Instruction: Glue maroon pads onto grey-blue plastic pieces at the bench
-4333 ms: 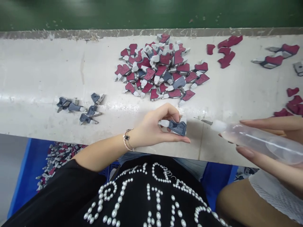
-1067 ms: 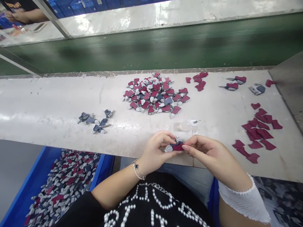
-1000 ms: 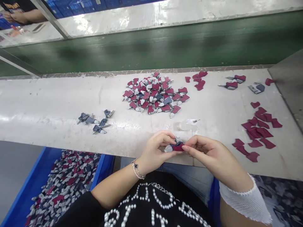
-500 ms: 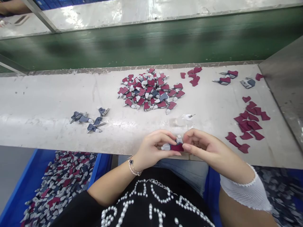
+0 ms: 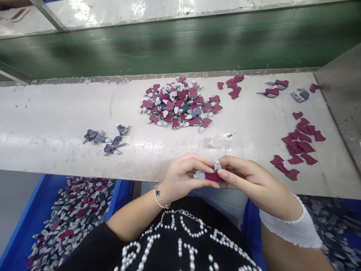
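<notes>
Just above the bench's front edge, my left hand [image 5: 183, 175] pinches a small plastic part with a maroon face and light-grey ends [image 5: 212, 177]. My right hand [image 5: 248, 175] grips the same part from the other side, thumb pressed on it near an upright grey tab. Fingers hide some of its body. Beyond my hands lies a small clear bottle [image 5: 219, 140] with a thin metal tip pointing right. A heap of similar maroon-and-grey parts [image 5: 180, 101] sits farther back. Loose maroon pieces [image 5: 296, 146] are scattered to the right.
Several dark grey-blue parts [image 5: 105, 140] rest on the white bench [image 5: 56, 124] at left. More maroon pieces [image 5: 234, 86] and a few parts [image 5: 273, 89] lie at back right. A green belt [image 5: 169, 52] runs behind. Blue bins [image 5: 111, 203] with many parts stand below.
My right fingers have closed in on the part, the thumb now pressing it. The part and both hands have shifted slightly right in the view, which has tilted a little.
</notes>
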`<action>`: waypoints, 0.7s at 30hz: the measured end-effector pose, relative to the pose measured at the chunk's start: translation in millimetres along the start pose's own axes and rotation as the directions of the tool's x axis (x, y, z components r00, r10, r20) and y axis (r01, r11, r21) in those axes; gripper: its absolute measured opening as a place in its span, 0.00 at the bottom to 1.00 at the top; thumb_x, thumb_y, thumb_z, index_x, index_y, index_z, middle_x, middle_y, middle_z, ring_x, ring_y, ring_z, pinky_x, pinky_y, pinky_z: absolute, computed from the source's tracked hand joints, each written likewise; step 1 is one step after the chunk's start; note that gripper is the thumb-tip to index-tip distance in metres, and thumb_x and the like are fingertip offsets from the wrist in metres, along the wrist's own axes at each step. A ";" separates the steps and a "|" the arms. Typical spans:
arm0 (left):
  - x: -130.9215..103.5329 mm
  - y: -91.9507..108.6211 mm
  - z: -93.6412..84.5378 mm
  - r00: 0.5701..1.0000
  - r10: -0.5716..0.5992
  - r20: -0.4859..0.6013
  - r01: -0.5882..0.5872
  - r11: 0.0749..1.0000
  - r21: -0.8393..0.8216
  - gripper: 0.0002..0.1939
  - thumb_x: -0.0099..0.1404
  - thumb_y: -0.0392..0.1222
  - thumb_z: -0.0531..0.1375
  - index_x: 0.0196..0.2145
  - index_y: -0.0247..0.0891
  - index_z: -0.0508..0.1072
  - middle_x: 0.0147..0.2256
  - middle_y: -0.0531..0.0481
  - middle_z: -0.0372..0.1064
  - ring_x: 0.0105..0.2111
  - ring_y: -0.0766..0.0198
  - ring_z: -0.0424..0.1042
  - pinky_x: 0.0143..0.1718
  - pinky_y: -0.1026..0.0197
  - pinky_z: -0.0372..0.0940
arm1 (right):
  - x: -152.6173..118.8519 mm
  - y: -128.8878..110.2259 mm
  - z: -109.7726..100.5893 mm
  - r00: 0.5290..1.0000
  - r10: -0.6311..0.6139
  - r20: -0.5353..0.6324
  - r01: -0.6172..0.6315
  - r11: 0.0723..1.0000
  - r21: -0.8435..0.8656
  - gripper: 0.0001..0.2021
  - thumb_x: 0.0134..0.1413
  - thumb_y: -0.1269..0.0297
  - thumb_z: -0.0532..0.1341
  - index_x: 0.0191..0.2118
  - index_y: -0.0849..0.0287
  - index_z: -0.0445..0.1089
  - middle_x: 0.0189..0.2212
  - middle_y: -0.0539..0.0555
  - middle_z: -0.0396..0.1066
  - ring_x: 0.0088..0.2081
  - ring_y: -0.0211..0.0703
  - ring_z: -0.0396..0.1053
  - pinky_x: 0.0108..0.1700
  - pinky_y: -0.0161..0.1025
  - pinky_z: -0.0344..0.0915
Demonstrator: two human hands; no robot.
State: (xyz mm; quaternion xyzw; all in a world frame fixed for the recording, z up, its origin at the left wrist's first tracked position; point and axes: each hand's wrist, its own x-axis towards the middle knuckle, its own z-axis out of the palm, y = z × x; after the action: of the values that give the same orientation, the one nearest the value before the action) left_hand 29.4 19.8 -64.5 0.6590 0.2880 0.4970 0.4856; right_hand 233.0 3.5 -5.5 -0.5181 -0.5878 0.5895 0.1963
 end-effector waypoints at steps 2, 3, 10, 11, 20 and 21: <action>1.6 1.1 -0.8 1.000 0.009 -0.012 -0.009 1.000 0.022 0.16 0.51 0.42 0.76 0.37 0.39 0.80 0.38 0.47 0.81 0.37 0.63 0.81 0.37 0.63 0.78 | -2.5 -1.8 2.2 0.999 -0.012 -0.036 0.010 0.998 -0.055 0.19 0.69 0.48 0.53 0.29 0.55 0.62 0.26 0.48 0.61 0.29 0.40 0.61 0.32 0.38 0.61; 2.7 1.9 -1.3 1.000 0.007 -0.015 -0.007 1.000 0.024 0.16 0.51 0.41 0.76 0.37 0.39 0.80 0.38 0.47 0.81 0.37 0.63 0.81 0.38 0.63 0.78 | -3.7 -2.6 3.0 0.999 -0.023 -0.041 0.020 0.998 -0.065 0.18 0.70 0.49 0.52 0.31 0.54 0.62 0.26 0.48 0.62 0.29 0.40 0.62 0.33 0.39 0.61; 5.9 8.3 -4.0 0.998 0.052 0.033 -0.054 0.998 0.037 0.16 0.51 0.39 0.76 0.38 0.38 0.80 0.39 0.47 0.82 0.39 0.61 0.81 0.44 0.60 0.79 | -8.8 -7.7 1.9 0.997 -0.073 -0.035 0.066 0.983 -0.174 0.15 0.71 0.51 0.49 0.40 0.53 0.66 0.31 0.52 0.73 0.33 0.45 0.70 0.36 0.41 0.65; 5.6 8.8 -3.9 0.998 0.055 0.042 -0.057 0.998 0.039 0.16 0.51 0.39 0.76 0.38 0.39 0.80 0.39 0.47 0.82 0.39 0.61 0.82 0.44 0.60 0.79 | -9.2 -8.2 2.1 0.996 -0.074 -0.041 0.065 0.979 -0.192 0.15 0.71 0.51 0.49 0.39 0.53 0.66 0.31 0.52 0.74 0.33 0.45 0.71 0.35 0.41 0.66; 5.2 10.0 -2.6 0.999 0.029 0.028 -0.029 1.000 0.000 0.16 0.51 0.40 0.76 0.38 0.40 0.80 0.39 0.47 0.82 0.39 0.60 0.82 0.43 0.59 0.79 | -12.7 -6.5 1.9 0.990 -0.131 -0.056 0.108 0.946 -0.305 0.14 0.71 0.54 0.49 0.37 0.53 0.66 0.26 0.49 0.72 0.26 0.41 0.68 0.29 0.39 0.61; 5.4 10.1 -2.7 0.999 0.017 0.028 -0.017 1.000 -0.007 0.16 0.50 0.40 0.76 0.37 0.40 0.81 0.38 0.47 0.82 0.38 0.60 0.82 0.43 0.59 0.79 | -12.8 -6.8 1.2 0.990 -0.135 -0.051 0.113 0.944 -0.309 0.15 0.71 0.53 0.49 0.37 0.53 0.66 0.26 0.49 0.71 0.25 0.40 0.67 0.28 0.39 0.61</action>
State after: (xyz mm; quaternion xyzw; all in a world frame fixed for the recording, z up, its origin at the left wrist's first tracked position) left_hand 27.7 21.8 -53.1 0.6667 0.2739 0.4927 0.4876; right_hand 234.4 -6.2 5.2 -0.5249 -0.6960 0.4591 0.1713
